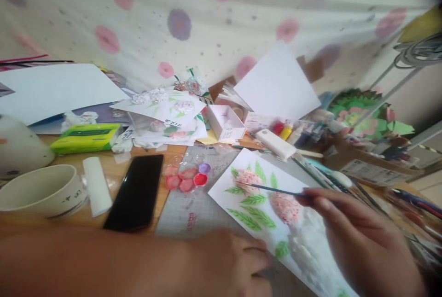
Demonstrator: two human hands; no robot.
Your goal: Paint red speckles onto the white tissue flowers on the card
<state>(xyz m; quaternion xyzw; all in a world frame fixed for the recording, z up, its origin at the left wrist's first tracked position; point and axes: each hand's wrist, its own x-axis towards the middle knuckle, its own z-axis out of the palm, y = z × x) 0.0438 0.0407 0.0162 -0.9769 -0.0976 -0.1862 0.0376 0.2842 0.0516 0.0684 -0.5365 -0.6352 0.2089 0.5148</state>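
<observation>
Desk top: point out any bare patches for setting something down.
One bare wood patch lies between the green tissue pack and the black phone. Grey mat shows bare below the red paint blobs. The far right, by the paint tubes, is crowded.

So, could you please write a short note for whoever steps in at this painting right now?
Right hand: shut on a thin paintbrush, its tip at the upper pink flower on the paper.
Left hand: open, resting flat at the paper's near edge.
Things: blobs of red, pink and purple paint lie left of the paper; a black phone and a cup lie further left.
Done: two pink flowers and green leaves are painted.
Left: the lower white area looks unpainted, though it is blurred.
</observation>
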